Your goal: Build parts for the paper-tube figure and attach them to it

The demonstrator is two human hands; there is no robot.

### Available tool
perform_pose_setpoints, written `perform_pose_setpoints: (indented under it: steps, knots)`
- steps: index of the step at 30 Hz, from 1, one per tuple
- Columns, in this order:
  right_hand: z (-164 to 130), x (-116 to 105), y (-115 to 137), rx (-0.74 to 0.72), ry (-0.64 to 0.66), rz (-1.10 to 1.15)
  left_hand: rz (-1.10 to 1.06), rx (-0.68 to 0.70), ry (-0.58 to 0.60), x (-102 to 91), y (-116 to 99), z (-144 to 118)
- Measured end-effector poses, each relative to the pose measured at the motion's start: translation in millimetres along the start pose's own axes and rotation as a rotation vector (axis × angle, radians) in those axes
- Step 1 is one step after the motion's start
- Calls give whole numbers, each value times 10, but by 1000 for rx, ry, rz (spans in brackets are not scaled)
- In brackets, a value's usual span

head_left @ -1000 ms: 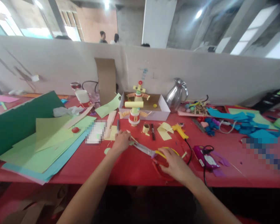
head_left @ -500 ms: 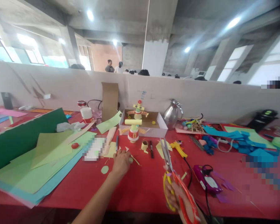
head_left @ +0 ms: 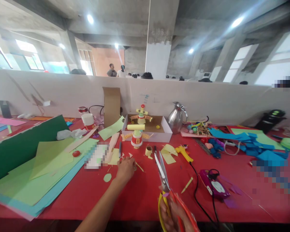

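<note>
My right hand (head_left: 174,214) grips scissors (head_left: 164,180) with yellow and red handles at the bottom edge, blades parted and pointing up and away over the red table (head_left: 145,196). My left hand (head_left: 125,169) rests on the table further back, fingers curled on a small pale green paper piece. A pale green paper disc (head_left: 107,177) lies just left of that hand. Behind it stands a paper figure (head_left: 136,137) with a red and white base, in front of a white cardboard box (head_left: 147,129).
Green and blue paper sheets (head_left: 36,174) cover the left side. A yellow glue gun (head_left: 183,154) with a black cable, a purple device (head_left: 214,185), a steel jug (head_left: 176,117) and blue paper scraps (head_left: 251,141) lie to the right. A white partition wall runs behind.
My right hand lifted the scissors off the table, brought them toward me and parted the blades. The view tilted upward. My left hand stayed by the small green pieces.
</note>
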State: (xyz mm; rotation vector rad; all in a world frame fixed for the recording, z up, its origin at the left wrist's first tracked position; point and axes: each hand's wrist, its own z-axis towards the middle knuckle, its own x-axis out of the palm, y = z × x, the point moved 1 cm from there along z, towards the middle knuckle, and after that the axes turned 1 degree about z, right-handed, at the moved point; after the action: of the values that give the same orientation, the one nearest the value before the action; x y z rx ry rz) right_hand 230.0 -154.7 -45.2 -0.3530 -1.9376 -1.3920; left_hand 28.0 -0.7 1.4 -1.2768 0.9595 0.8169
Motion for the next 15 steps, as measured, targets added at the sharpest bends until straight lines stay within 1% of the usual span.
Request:
perform_pose_setpoints:
  steps: [3, 5, 8, 10, 12, 14, 15]
  knots:
    - [-24, -25, -42, 10, -81, -16, -52, 29, -19, -109, -22, -31]
    - [3, -30, -24, -12, -148, -45, -100, 69, -1, -211, -64, -100]
    - [137, 32, 100, -129, -277, -181, -99, 143, 49, -375, -210, -290]
    - [259, 126, 215, -218, -380, -286, -145, 234, 95, -474, -358, -455]
    - [369, 244, 303, -229, -422, -313, -359, 339, 200, -542, -508, -625]
    - [448, 359, 339, -193, -378, -258, -632, 389, 347, -555, -607, -777]
    - [476, 406, 340, -174, -345, -223, -742, 411, 438, -536, -630, -843]
